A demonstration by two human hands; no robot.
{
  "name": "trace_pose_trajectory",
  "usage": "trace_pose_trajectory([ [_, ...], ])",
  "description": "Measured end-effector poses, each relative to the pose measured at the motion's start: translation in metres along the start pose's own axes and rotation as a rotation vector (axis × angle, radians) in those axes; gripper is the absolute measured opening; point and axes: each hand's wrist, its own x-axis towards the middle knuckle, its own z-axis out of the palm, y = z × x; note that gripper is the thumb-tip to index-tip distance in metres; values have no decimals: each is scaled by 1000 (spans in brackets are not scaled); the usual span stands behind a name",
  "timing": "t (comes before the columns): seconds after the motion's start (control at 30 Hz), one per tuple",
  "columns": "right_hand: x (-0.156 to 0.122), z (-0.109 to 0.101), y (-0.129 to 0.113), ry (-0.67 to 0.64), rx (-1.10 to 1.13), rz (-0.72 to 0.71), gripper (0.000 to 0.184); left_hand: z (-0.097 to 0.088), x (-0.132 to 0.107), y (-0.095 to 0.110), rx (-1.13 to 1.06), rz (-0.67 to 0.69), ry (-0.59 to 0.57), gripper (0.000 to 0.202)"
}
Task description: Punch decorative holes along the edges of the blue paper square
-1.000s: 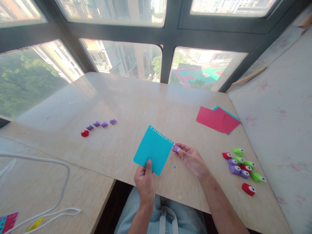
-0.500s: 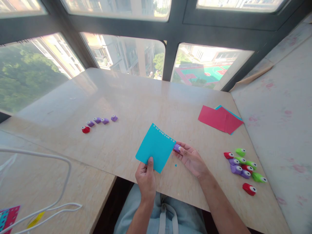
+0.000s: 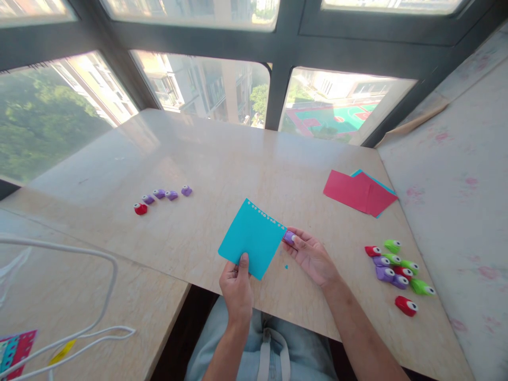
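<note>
Left hand (image 3: 236,286): closed in a pinch on the near corner of the teal sheet (image 3: 253,244), thumb on top, remaining fingers underneath and hidden.
Right hand (image 3: 313,256): fingers curled around the purple punch (image 3: 289,237), thumb pressed on its top; the punch sits at the right corner of the sheet's far edge.
Teal sheet, position: held just above the table (image 3: 222,159), near its front edge and in front of the person, between both hands.
Teal sheet, condition: a row of small holes runs along the far edge; one teal chip (image 3: 286,266) lies on the table below the right hand.
Teal sheet, handling: judged very light, thin and flexible; it creases or tears readily, most easily along the perforated edge. Grip it at an unpunched corner with a light pinch.
Purple punch, handling: judged small, rigid and light; hold it between thumb and fingertips.
Left of the sheet: a row of punches (image 3: 161,196), one red and four purple, well apart from the hands.
Right of the sheet: a punch cluster (image 3: 397,267) in green, purple and red.
Far right: red paper stack (image 3: 357,193) with a teal sheet beneath.
Near left: white cable (image 3: 79,296).
</note>
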Motion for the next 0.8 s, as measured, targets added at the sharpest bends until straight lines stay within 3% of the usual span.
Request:
trace_pose_trajectory([
  [0.8, 1, 2, 0, -2, -11, 8, 38, 0, 0, 5, 30, -2, 9, 46],
])
